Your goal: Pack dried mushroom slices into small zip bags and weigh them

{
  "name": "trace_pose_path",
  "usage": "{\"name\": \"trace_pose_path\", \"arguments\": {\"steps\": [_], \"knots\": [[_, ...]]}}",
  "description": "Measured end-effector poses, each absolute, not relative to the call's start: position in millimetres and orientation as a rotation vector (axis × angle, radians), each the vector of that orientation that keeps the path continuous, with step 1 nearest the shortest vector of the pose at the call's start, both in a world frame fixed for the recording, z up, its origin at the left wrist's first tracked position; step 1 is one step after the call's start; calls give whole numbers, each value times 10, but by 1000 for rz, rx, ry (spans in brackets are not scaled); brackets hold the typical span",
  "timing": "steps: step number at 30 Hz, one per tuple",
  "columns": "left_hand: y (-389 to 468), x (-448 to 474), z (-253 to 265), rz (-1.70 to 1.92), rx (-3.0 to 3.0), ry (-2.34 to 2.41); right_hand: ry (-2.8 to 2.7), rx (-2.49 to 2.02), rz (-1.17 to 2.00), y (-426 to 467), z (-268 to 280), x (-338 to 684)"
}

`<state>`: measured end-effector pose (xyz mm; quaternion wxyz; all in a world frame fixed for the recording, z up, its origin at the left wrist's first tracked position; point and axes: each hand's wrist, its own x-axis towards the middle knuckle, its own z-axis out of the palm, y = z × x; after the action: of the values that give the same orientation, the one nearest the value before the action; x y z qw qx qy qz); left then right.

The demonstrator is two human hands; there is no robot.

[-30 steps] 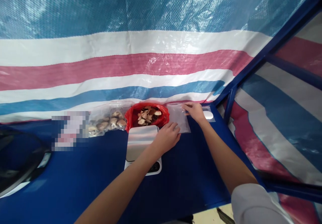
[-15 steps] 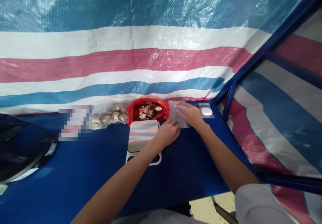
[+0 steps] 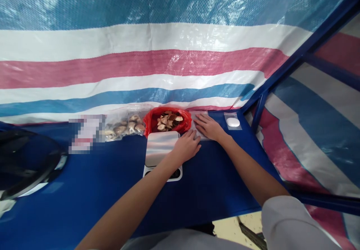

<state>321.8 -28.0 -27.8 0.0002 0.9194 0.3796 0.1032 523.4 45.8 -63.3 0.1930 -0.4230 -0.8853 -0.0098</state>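
Observation:
My right hand [image 3: 209, 127] lies flat with fingers spread on clear plastic zip bags [image 3: 203, 113] to the right of the red bag. My left hand [image 3: 186, 145] rests at the near left edge of these bags, fingers slightly bent and apart, touching the plastic. How many bags lie under the hands I cannot tell. Beside my left hand, an open red plastic bag [image 3: 152, 120] holds dried brown and cream slices [image 3: 168, 121]. A kitchen scale [image 3: 159, 150] with a silver plate stands in front of it, its display partly covered by my left forearm.
Filled clear bags [image 3: 119, 129] of dried pieces lie left of the red bag, next to a blurred-out packet [image 3: 87, 133]. A small bag with a white oval item [image 3: 233, 122] sits at right. A black round object [image 3: 28, 163] occupies the left side. Striped sheeting [image 3: 157, 62] hangs behind the blue table [image 3: 107, 190].
My right hand has moved slightly left and flattened onto the bags. My left hand's fingers have loosened and spread a little. The view has shifted slightly.

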Motion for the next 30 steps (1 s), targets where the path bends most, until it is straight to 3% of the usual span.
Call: {"name": "trace_pose_path", "arguments": {"steps": [18, 30], "knots": [[-406, 3107, -33, 513, 2838, 1188, -2321, -1293, 88, 53, -250, 5220], [-763, 1778, -69, 1023, 2513, 1607, -2317, -1456, -2, -699, -430, 4691]]}}
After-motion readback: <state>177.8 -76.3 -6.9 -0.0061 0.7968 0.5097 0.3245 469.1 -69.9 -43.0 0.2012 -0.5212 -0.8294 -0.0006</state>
